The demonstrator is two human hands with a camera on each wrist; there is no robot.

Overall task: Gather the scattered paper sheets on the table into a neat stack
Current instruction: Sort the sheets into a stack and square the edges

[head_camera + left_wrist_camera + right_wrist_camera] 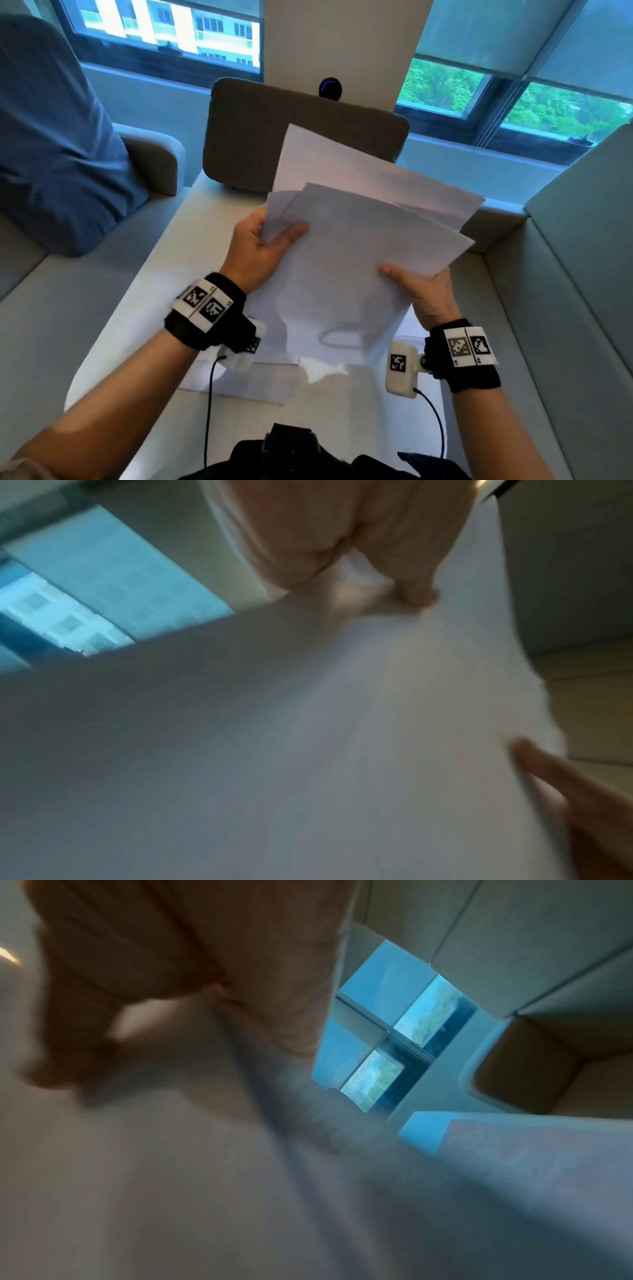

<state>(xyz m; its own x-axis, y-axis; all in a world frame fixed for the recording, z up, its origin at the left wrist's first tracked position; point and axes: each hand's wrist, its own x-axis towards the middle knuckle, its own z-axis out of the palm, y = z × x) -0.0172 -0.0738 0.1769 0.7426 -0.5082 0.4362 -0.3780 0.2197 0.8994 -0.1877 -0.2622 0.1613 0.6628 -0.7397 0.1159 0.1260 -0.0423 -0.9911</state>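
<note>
Several white paper sheets (346, 246) are held up above the white table (144, 308), fanned out unevenly. My left hand (270, 240) grips their left edge, thumb on top and fingers hidden behind. My right hand (421, 291) grips the lower right edge, thumb on the front sheet. Another sheet (246, 380) lies flat on the table under my left wrist. The left wrist view is blurred: the paper sheets (274, 750) fill it, with my left hand (394, 593) pinching their top edge. In the blurred right wrist view my right hand (154, 1031) holds the sheets (171, 1177).
A grey padded chair back (274, 137) stands at the table's far end, with a dark round device (330, 88) above it. Grey sofa seats (51, 308) flank the table; a blue cushion (58, 154) lies on the left one. Cables (208, 411) run from both wrists.
</note>
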